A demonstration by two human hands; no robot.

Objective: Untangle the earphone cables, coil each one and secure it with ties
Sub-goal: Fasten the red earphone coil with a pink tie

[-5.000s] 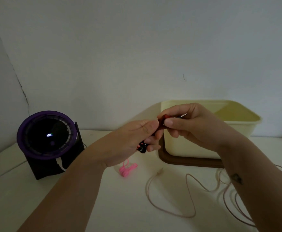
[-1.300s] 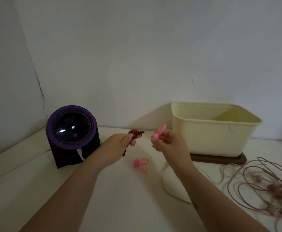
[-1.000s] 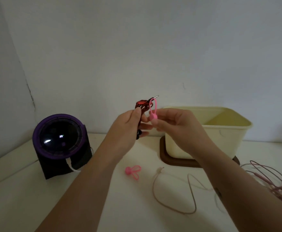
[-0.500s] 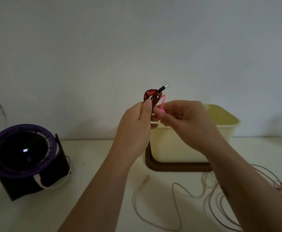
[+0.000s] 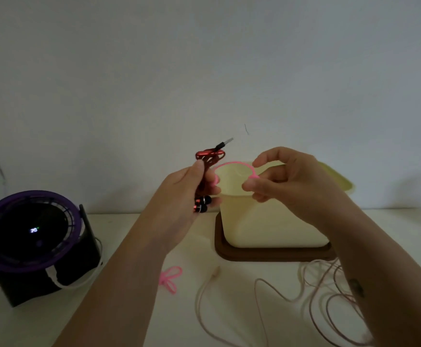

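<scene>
Head view, dim room: no brand or label legible anywhere, the only writing a small lit readout [image 5: 33, 230] on the face of the purple-rimmed fan [image 5: 61, 249] at the left, too blurred to read. Left hand [image 5: 186, 194] raised in front of the wall [image 5: 204, 71], fingers and thumb curled round the coiled red earphone cable [image 5: 208, 156], plug [image 5: 225, 142] poking up to the right above the coil, two earbuds [image 5: 202, 205] hanging just below the fingers. Pink tie [image 5: 232, 163] stretched in an arc between the two hands, one end pinned against the coil at the left fingertips, the other end pinched between thumb and a finger of the right hand [image 5: 292, 186], index finger lifted and bent above it. Behind the hands, a pale yellow tub [image 5: 267, 221] standing on a brown tray [image 5: 254, 256]. On the table [image 5: 229, 314], a second pink tie [image 5: 170, 279] lying loose beside the left forearm, and a pale pink cable [image 5: 256, 291] sprawled in loose loops toward the right edge. Compared with half a second ago: right hand drawn away to the right, now apart from the left hand instead of touching it; tie pulled out from a small loop close against the coil into a wide arc; earbuds now showing beneath the left hand; view tipped downward, bringing the second tie on the table back into sight.
</scene>
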